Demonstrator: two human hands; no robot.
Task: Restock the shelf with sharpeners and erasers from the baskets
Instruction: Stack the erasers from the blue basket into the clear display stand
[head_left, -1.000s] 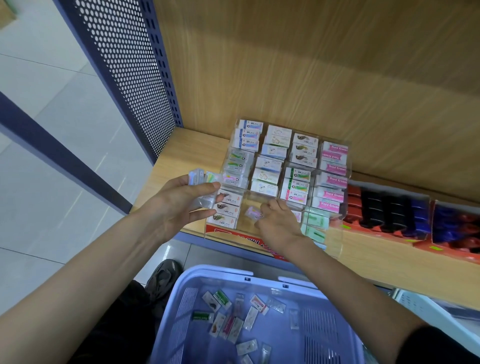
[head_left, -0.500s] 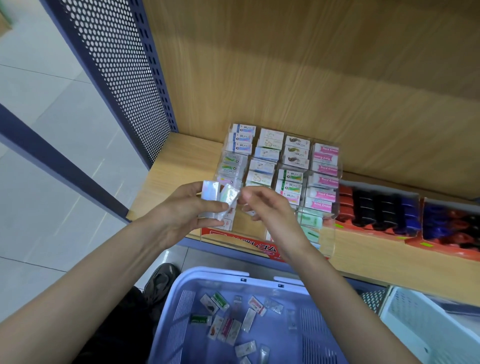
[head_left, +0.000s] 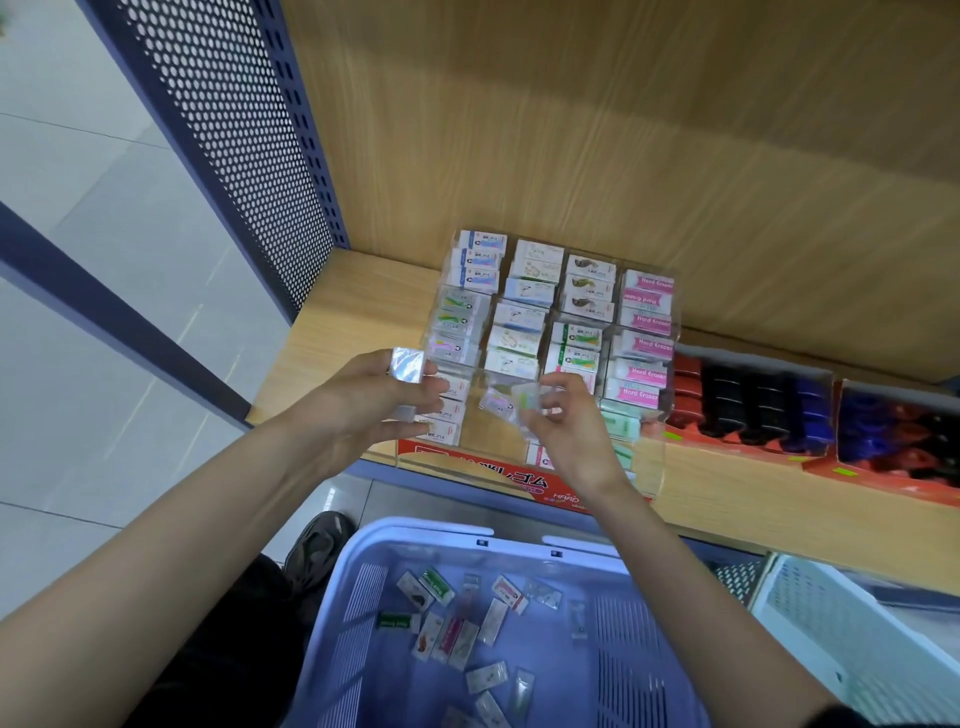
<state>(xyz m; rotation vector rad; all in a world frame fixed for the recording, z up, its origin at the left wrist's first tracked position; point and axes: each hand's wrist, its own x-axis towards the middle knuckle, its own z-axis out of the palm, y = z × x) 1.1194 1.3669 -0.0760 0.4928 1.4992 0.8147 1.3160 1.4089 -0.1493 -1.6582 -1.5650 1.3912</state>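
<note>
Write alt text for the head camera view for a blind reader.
Two hands hover over a clear eraser display on a wooden shelf: the left hand holds a stack of wrapped erasers, the right hand pinches a single eraser. A lilac basket of loose erasers sits below.

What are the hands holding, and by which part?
Left hand grips an eraser stack by its sides; right hand pinches one eraser at its end, blurred.

Periwinkle slatted basket (head_left: 431, 530), honey wood-grain shelf (head_left: 332, 306), navy side panel (head_left: 249, 130) dotted with round holes, pink-and-white erasers (head_left: 647, 322), red, black and blue sharpeners (head_left: 748, 400), silvery-sheened wrapped stack (head_left: 408, 366), pale green packet (head_left: 527, 397), white lattice basket (head_left: 831, 613), pale grey floor tiles (head_left: 104, 234).
</note>
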